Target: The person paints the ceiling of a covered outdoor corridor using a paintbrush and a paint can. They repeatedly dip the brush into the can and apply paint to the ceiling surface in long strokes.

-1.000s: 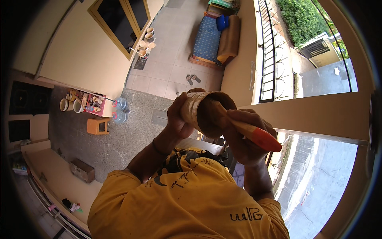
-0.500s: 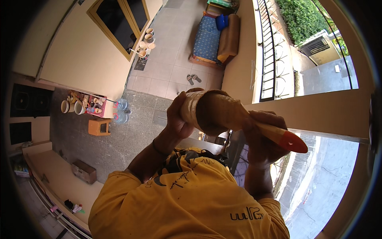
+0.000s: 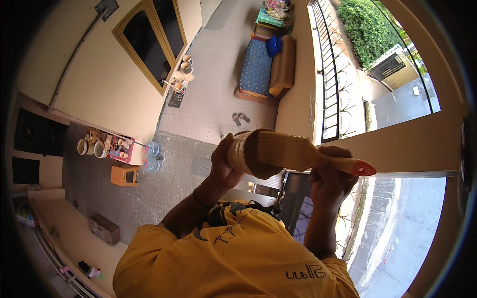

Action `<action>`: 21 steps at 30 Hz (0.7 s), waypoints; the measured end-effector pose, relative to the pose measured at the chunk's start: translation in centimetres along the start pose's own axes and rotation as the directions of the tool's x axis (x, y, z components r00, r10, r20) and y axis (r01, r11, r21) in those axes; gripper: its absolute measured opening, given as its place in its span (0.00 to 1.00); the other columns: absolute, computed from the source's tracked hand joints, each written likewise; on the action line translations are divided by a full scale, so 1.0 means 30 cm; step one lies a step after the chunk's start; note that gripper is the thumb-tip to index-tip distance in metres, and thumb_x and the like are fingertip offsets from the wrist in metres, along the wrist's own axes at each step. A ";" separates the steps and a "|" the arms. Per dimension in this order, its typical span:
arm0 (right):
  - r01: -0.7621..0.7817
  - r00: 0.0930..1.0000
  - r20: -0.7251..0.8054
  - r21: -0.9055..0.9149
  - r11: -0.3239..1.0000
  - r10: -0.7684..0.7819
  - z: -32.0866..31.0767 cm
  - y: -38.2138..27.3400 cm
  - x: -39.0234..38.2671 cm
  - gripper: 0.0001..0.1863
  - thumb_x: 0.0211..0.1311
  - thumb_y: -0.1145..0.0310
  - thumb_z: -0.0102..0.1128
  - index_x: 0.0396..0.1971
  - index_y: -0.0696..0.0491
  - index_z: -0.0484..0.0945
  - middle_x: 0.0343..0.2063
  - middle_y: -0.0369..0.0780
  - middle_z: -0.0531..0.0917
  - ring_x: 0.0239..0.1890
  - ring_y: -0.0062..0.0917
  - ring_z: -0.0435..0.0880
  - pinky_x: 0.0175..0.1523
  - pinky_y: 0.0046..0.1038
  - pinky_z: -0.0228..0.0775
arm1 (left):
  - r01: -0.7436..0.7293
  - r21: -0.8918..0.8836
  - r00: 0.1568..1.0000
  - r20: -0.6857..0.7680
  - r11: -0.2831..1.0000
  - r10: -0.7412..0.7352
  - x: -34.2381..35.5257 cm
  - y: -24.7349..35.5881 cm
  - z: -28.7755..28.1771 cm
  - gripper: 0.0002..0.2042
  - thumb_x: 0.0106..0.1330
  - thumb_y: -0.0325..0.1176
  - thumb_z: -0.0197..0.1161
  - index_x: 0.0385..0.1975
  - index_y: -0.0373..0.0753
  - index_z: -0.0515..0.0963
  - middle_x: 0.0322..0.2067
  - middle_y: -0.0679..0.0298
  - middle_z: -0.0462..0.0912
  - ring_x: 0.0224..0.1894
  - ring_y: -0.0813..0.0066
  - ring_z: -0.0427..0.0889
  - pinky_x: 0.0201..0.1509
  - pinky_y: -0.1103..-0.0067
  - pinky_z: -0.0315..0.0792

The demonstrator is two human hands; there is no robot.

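My left hand (image 3: 222, 166) holds a paint-smeared cylindrical container (image 3: 238, 151) from the side, its dark mouth facing right. My right hand (image 3: 332, 181) grips the wooden handle of a wide paintbrush (image 3: 280, 149) with a red end. The paint-coated bristles lie across the container's opening and rim, so part of the inside is hidden. Both hands are raised in front of my yellow shirt (image 3: 233, 253).
Paint cups (image 3: 183, 76) line the wall under a window (image 3: 144, 44). A cluttered pink table (image 3: 121, 149), buckets (image 3: 83, 147), an orange stool (image 3: 124, 175) and water jugs (image 3: 153, 164) stand left. A blue-covered bed (image 3: 256, 67), sandals (image 3: 241, 118) and railing (image 3: 330, 99) lie beyond.
The brush has come out of the container's inside and tilted toward horizontal, its bristles now across the rim. Both hands appear slightly lower in the picture.
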State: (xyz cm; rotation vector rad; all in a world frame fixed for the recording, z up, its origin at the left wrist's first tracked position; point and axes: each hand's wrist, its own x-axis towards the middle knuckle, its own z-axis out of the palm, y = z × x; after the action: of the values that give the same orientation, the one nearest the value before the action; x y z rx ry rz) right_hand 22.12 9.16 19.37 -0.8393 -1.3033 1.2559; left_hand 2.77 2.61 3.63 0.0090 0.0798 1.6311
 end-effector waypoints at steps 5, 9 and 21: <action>-0.252 0.968 0.057 0.206 0.946 0.245 -0.047 -0.010 0.005 0.10 0.67 0.76 0.59 0.46 0.61 0.77 0.31 0.47 0.85 0.17 0.23 0.81 0.17 0.18 0.68 | 0.038 -0.026 0.999 0.008 0.999 -0.038 -0.001 -0.007 0.028 0.27 0.76 0.51 0.50 0.61 0.33 0.71 0.57 0.53 0.79 0.60 0.59 0.79 0.64 0.61 0.73; -0.326 0.945 0.162 0.400 0.857 0.284 -0.068 -0.004 -0.010 0.11 0.67 0.70 0.62 0.44 0.61 0.77 0.37 0.53 0.84 0.27 0.34 0.88 0.22 0.23 0.78 | 0.054 0.062 0.997 -0.054 0.997 -0.050 0.004 -0.013 0.077 0.29 0.75 0.55 0.48 0.61 0.35 0.72 0.56 0.54 0.80 0.58 0.60 0.80 0.63 0.62 0.75; -0.102 0.944 0.326 0.420 0.902 -0.045 -0.166 0.048 -0.017 0.17 0.58 0.62 0.75 0.34 0.59 0.79 0.41 0.54 0.85 0.34 0.32 0.88 0.32 0.26 0.84 | 0.103 -0.093 0.981 0.176 0.990 -0.086 0.022 -0.055 0.104 0.27 0.75 0.54 0.49 0.62 0.39 0.72 0.58 0.56 0.79 0.62 0.59 0.77 0.65 0.59 0.72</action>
State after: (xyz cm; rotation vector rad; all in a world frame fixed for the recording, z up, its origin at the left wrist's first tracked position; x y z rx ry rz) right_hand 26.76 9.92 17.13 -0.3381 -1.1971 1.6837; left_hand 4.55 3.50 6.61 0.0665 -0.1332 1.5311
